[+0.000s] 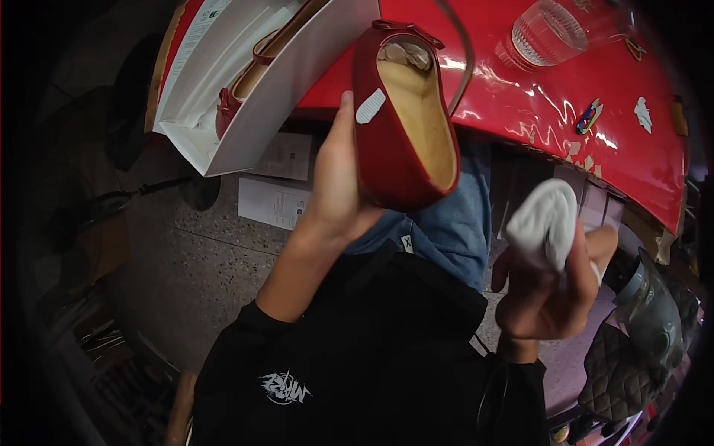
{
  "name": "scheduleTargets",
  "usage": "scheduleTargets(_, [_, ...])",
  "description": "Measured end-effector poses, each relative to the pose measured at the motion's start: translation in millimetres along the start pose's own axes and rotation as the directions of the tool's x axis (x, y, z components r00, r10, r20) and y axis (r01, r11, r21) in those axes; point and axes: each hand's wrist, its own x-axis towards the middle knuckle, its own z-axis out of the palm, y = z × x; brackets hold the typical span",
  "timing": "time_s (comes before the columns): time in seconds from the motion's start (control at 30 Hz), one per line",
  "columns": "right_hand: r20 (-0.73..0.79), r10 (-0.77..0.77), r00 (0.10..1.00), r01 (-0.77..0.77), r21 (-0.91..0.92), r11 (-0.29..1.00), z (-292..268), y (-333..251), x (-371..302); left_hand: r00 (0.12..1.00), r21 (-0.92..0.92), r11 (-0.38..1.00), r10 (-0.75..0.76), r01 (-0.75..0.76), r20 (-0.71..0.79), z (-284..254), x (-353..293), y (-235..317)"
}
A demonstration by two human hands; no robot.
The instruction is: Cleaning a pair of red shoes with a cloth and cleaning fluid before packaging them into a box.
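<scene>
A dark red ballet flat [394, 167] with a bow at its toe rests in my left hand [338, 175], fingers underneath and thumb along its side. Its tan insole faces up, crumpled paper fills the toe, and a small white ribbed patch sits on its outer side. Off to the right, my right hand [547, 297] is closed around a folded white cloth [547, 219], apart from the shoe. In the white shoebox [245, 123] at the upper left lies another red shoe [236, 100], partly hidden by the box wall.
The glossy red table [476, 100] carries a ribbed clear glass [547, 37], small blue-green snips [590, 117] and a white scrap [642, 114]. A thin brown cord or strap [467, 52] hangs beside the shoe. White boxes [271, 201] stand below the shoebox. A dark quilted item [621, 368] lies at the lower right.
</scene>
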Motion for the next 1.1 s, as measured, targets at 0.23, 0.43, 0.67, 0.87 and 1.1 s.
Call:
scheduleTargets(0.23, [-0.027, -0.269, 0.963, 0.196, -0.616, 0.763, 0.6, 39.4, 3.2, 0.977, -0.15, 0.979, 0.109, -0.137, -0.181, 49.5, 4.2, -54.1])
scheduleTargets(0.43, [0.059, -0.232, 0.971, 0.218, -0.616, 0.757, -1.5, 22.5, -25.3, 0.967, 0.111, 0.966, 0.242, -0.233, -0.08, 41.4, -3.0, -65.0])
scheduleTargets(0.67, [-0.051, -0.166, 0.985, 0.116, -0.521, 0.846, -13.7, 40.1, -23.4, 0.932, 0.043, 0.954, 0.3, -0.297, -0.202, 53.4, 12.8, -84.3])
scheduleTargets(0.87, [-0.3, 0.139, 0.944, -0.228, -0.285, 0.931, -14.7, 62.6, -28.9, 0.898, 0.092, 0.934, 0.358, -0.346, -0.257, 54.2, 12.8, -87.8])
scheduleTargets(1.1, [-0.206, -0.015, 0.978, -0.091, -0.497, 0.863, -1.7, 58.6, -36.1, 0.907, 0.245, 0.932, 0.33, -0.268, -0.261, 53.1, 6.3, -84.9])
